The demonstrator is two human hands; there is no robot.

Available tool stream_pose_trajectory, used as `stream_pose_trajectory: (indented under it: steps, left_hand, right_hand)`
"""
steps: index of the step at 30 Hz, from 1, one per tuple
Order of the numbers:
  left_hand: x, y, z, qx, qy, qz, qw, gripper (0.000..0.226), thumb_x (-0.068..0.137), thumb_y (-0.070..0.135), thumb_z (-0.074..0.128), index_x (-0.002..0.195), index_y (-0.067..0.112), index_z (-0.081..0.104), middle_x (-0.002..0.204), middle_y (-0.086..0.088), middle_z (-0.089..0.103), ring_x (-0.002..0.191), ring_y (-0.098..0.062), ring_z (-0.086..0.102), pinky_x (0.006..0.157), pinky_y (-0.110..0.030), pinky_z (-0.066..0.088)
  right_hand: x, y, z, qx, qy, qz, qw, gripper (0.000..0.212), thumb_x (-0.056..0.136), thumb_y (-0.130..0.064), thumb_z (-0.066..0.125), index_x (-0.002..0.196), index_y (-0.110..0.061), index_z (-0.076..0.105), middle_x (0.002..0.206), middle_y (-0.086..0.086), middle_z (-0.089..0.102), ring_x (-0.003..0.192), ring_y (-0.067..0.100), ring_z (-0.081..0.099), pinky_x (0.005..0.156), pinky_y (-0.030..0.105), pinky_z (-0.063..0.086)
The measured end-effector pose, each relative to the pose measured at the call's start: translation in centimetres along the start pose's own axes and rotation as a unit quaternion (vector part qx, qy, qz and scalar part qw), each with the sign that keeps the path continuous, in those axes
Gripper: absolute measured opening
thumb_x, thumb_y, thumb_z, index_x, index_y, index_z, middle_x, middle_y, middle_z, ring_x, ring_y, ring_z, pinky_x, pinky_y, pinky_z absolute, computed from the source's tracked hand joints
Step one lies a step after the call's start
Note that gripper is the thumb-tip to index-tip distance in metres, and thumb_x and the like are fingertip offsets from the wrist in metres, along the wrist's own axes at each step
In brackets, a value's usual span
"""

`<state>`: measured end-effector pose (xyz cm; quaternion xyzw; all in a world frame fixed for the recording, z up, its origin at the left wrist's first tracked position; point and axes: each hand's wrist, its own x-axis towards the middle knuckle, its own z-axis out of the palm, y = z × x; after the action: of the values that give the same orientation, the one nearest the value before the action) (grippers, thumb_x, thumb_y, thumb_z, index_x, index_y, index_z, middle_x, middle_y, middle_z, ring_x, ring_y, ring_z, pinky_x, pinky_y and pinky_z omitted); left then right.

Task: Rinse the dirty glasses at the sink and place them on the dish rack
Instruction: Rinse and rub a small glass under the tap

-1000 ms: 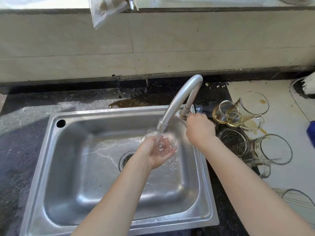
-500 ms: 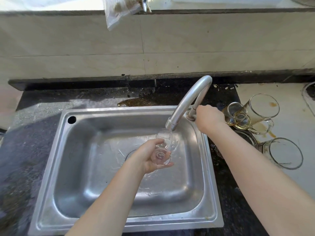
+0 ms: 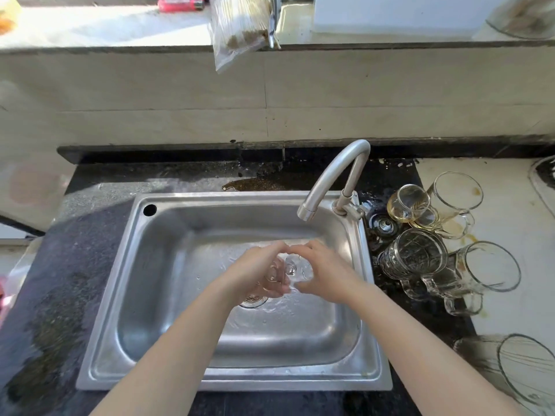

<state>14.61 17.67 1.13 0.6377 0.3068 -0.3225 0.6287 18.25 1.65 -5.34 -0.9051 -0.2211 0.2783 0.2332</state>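
Over the middle of the steel sink (image 3: 168, 295) both my hands hold one small clear glass (image 3: 289, 270). My left hand (image 3: 255, 273) cups it from the left and my right hand (image 3: 326, 274) grips it from the right. The glass is blurred and partly hidden by my fingers. The curved faucet (image 3: 333, 172) ends above and behind the glass; no stream shows at its spout. Several dirty glass mugs lie on their sides right of the sink, among them a small one with yellow liquid (image 3: 408, 202) and a larger mug (image 3: 413, 259).
A wet dark countertop (image 3: 75, 265) surrounds the sink. A brown spill (image 3: 255, 184) lies behind the basin. A white board (image 3: 510, 211) under the mugs carries stains. A plastic bag (image 3: 237, 28) hangs from the ledge above. Another glass (image 3: 525, 367) lies at the lower right.
My right hand left the faucet handle and came down to the glass. My left hand lowered the glass away from the spout. The water stream no longer shows.
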Motion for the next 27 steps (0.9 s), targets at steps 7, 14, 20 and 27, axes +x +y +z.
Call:
stream_pose_trajectory:
  steps: [7, 14, 20, 27]
  left_hand:
    - [-0.9, -1.4, -0.4, 0.060, 0.064, 0.179, 0.980, 0.022, 0.094, 0.034, 0.057, 0.081, 0.019, 0.065, 0.069, 0.011, 0.064, 0.066, -0.005, 0.062, 0.064, -0.015, 0.048]
    - [-2.1, -1.0, 0.3, 0.042, 0.041, 0.180, 0.982, 0.022, 0.090, 0.030, 0.064, 0.075, 0.017, 0.071, 0.079, 0.004, 0.070, 0.070, 0.004, 0.060, 0.073, -0.015, 0.041]
    - [-2.1, -0.9, 0.7, 0.055, 0.063, 0.179, 0.980, 0.021, 0.089, 0.033, 0.066, 0.088, 0.015, 0.075, 0.084, 0.007, 0.072, 0.075, 0.010, 0.062, 0.074, -0.014, 0.039]
    - [-5.3, -3.7, -1.4, -0.001, 0.102, 0.187, 0.977, 0.020, 0.093, 0.037, 0.057, 0.107, 0.032, 0.069, 0.113, 0.008, 0.066, 0.110, -0.010, 0.051, 0.091, -0.032, 0.037]
  right_hand:
    - [-1.7, -0.5, 1.1, 0.193, -0.007, 0.051, 0.980, 0.060, 0.075, -0.037, 0.077, 0.128, -0.038, 0.050, 0.117, -0.007, 0.052, 0.091, 0.007, 0.047, 0.082, 0.024, 0.041]
    - [-3.1, -2.2, 2.8, 0.268, 0.142, 0.005, 0.953, 0.025, 0.082, -0.047, 0.061, 0.099, -0.030, 0.070, 0.101, -0.020, 0.058, 0.110, 0.008, 0.049, 0.095, 0.023, 0.038]
    - [-2.8, -2.2, 3.4, 0.230, 0.158, 0.006, 0.960, 0.019, 0.089, -0.043, 0.058, 0.092, -0.027, 0.067, 0.098, -0.006, 0.067, 0.099, 0.018, 0.057, 0.087, 0.042, 0.047]
    - [-8.5, -5.1, 3.0, 0.489, 0.185, 0.079, 0.849, 0.024, 0.091, -0.030, 0.062, 0.108, -0.015, 0.069, 0.100, -0.007, 0.070, 0.102, 0.012, 0.064, 0.090, 0.027, 0.050]
